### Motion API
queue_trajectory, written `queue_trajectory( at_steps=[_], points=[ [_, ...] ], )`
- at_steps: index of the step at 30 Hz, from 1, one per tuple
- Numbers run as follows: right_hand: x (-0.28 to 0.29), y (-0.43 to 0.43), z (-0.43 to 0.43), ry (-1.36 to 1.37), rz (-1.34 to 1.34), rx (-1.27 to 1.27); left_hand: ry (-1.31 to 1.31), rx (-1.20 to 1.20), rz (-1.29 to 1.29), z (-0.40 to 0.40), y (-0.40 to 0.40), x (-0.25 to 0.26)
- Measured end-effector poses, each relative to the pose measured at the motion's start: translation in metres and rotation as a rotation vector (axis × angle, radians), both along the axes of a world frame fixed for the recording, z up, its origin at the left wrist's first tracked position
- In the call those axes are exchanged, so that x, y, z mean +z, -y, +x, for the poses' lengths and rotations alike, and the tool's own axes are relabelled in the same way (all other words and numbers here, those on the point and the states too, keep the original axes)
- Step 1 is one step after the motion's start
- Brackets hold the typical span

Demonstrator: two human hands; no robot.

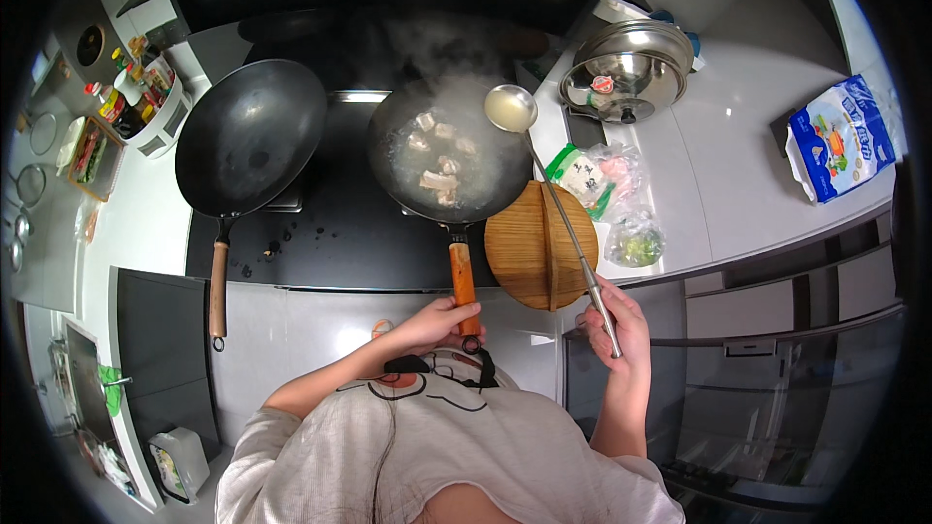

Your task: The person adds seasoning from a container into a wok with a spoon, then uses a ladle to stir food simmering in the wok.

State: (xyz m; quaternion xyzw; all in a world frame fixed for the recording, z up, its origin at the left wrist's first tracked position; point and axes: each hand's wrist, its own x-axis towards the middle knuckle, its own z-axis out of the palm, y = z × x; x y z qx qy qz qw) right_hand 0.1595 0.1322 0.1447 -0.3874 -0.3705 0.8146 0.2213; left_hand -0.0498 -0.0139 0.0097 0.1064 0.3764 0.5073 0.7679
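Note:
My left hand [441,320] grips the orange-brown wooden handle [461,278] of a dark wok on the stove. Inside the steaming wok [502,175], several pale chunks of meat [440,180], which look like ribs, lie in cloudy, bubbling liquid. In my right hand [619,316] is the long metal shaft of a ladle [561,211]. The ladle's bowl [511,108] is over the wok's right rim with pale liquid in it. Below the shaft, a round wooden lid [513,244] with a raised bar overlaps the counter's front edge.
A second dark wok [251,131] stands left on the black cooktop [342,233]. Right of the stove are bagged food [593,171], a bag of greens [637,241], a steel pot with lid [630,62] and a blue-white package [841,138]. Condiment bottles [127,102] fill a rack at left.

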Motion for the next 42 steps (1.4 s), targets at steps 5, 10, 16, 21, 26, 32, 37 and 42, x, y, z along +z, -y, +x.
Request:
queue_trajectory(
  at_steps=[5, 10, 16, 21, 26, 32, 37, 42],
  points=[
    [0.002, 0.001, 0.000, -0.033, 0.043, 0.008, -0.009, 0.002, 0.002, 0.000, 0.001, 0.000],
    [-0.003, 0.008, -0.005, 0.031, 0.133, -0.005, -0.008, 0.005, 0.002, 0.001, 0.002, 0.000],
    [-0.014, 0.018, -0.013, 0.177, 0.272, 0.013, -0.007, 0.008, -0.014, 0.001, 0.001, -0.001],
    [-0.024, 0.020, -0.012, 0.229, 0.372, 0.021, 0.000, 0.001, -0.020, 0.000, 0.001, 0.001],
    [-0.024, 0.022, -0.013, 0.260, 0.509, 0.006, 0.001, 0.000, -0.028, 0.000, 0.001, 0.003],
    [-0.032, 0.019, -0.012, 0.306, 0.784, 0.021, -0.001, 0.000, -0.034, 0.000, 0.000, 0.000],
    [-0.042, 0.011, -0.027, 0.728, 1.230, 0.085, -0.009, -0.004, -0.029, 0.000, 0.000, 0.001],
    [-0.054, 0.001, -0.043, 0.775, 1.190, 0.122, -0.032, -0.013, -0.004, -0.001, 0.001, -0.003]
  ],
)
